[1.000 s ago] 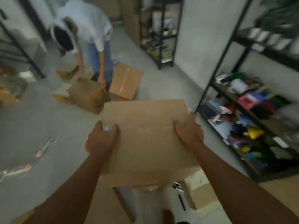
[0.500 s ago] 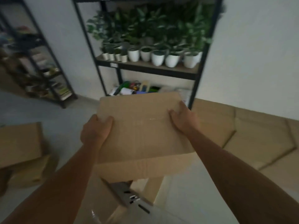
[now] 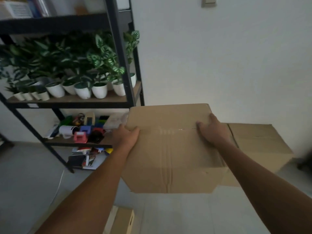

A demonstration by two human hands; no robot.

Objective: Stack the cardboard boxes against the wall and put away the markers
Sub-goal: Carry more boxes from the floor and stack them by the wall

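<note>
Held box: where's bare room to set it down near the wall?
Both the left hand and right hand grip the held box. Free: the top of the floor box against the wall, and bare floor below. Crowded: the shelf unit with potted plants.

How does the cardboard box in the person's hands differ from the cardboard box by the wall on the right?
The carried box is gripped on its two sides by the left hand and right hand; the box by the wall is untouched. The carried box is off the floor; the box by the wall appears to rest on the floor. The carried box shows whole and overlaps the box by the wall, hiding its left part. Both are plain brown cardboard with closed tops.
</note>
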